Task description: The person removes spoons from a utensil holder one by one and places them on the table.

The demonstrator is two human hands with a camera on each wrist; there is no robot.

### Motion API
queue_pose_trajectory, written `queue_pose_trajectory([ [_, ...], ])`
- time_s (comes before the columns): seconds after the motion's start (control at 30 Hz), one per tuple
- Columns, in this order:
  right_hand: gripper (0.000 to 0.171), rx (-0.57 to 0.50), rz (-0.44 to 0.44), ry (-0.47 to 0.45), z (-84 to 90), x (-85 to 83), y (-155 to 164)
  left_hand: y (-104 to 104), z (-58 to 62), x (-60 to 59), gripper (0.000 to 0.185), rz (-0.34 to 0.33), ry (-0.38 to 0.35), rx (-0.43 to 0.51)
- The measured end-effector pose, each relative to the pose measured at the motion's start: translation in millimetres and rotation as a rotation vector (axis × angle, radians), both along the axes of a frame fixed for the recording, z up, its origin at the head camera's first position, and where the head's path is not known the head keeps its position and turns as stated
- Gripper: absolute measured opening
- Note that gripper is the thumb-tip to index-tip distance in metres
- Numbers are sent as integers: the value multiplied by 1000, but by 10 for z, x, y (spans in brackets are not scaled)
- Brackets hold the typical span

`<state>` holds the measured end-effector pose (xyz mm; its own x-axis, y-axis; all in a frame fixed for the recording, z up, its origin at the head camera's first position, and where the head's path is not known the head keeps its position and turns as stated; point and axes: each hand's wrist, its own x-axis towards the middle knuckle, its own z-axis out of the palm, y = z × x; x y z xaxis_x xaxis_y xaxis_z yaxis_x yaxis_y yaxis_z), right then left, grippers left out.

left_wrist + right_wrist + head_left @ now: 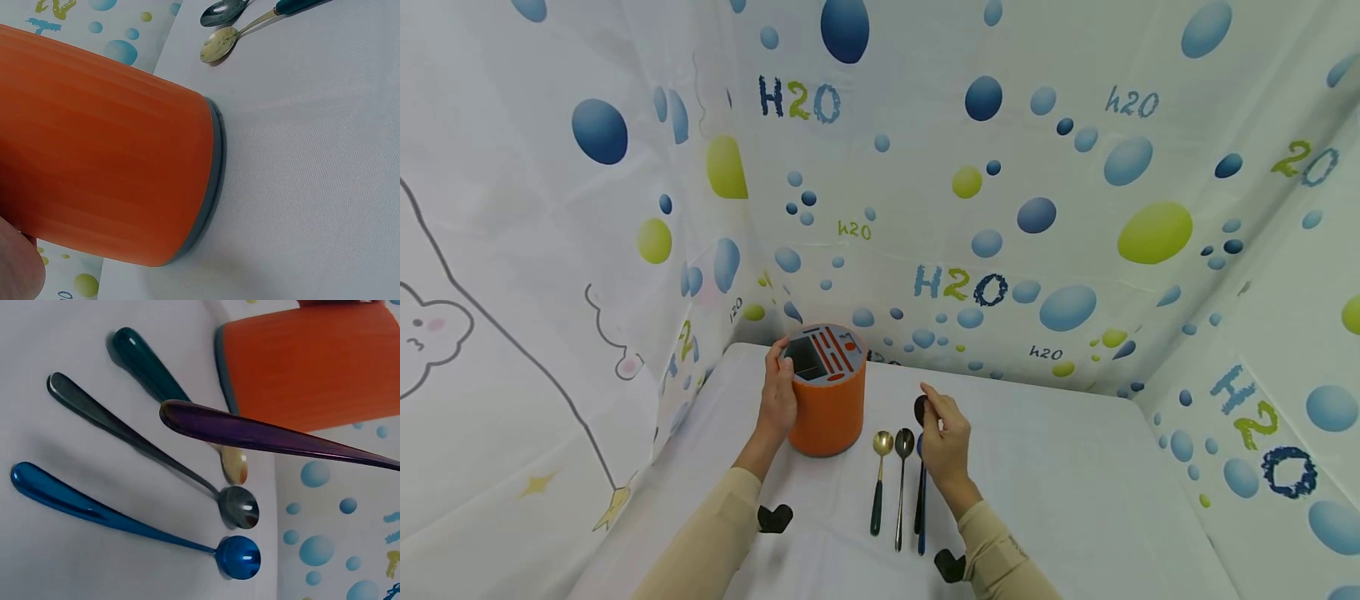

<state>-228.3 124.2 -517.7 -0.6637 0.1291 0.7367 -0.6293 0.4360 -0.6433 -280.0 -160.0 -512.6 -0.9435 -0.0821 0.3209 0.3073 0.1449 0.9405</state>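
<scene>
My left hand (781, 400) grips the left side of an orange cylindrical cutlery holder (827, 417), which stands upright with a grey slotted top. In the right wrist view a dark purple spoon (250, 434) hangs above the cloth; my right hand (947, 437) pinches it near its bowl, with the handle pointing back towards me. Below it lie a gold spoon with a green handle (877, 500), a dark silver spoon (900, 500) and a blue spoon (119, 515). From the head view, my right hand partly hides the blue spoon.
A white cloth (1060, 483) covers the table. Curtains (910, 208) printed with blue and green dots rise behind and at the sides. Dark pieces, likely wrist camera mounts, hang by both sleeves.
</scene>
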Motion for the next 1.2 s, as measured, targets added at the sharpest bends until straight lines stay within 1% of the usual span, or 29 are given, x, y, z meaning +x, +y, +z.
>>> queue_pose_trajectory([
  [0.03, 30, 3, 1, 1, -21, -10, 20, -5, -46, -29, 52, 8, 5, -4],
  [0.1, 31, 14, -11, 20, -45, -32, 40, -2, -37, -21, 52, 23, 1, -16],
  [0.17, 32, 28, -25, 20, -67, -49, 66, -6, -41, -24, 52, 22, -3, -13],
  [0.3, 33, 48, -44, -25, -118, -60, 128, -10, -45, -29, 53, 2, -16, -3],
  [0.37, 32, 48, -42, -62, -144, -58, 161, -10, -41, -31, 54, -5, -19, 1],
  [0.63, 31, 29, -55, -205, -301, -56, 270, -7, -39, -19, 53, 19, -10, -18],
  [0.87, 29, 42, -73, -213, -431, -74, 327, -5, -36, -11, 54, 21, 10, -18],
  [1.07, 29, 61, -105, -254, -514, -68, 366, -4, -24, 0, 54, 26, -10, -30],
  [1.2, 28, 72, -120, -268, -549, -69, 386, -6, -31, -10, 54, 27, -5, -37],
])
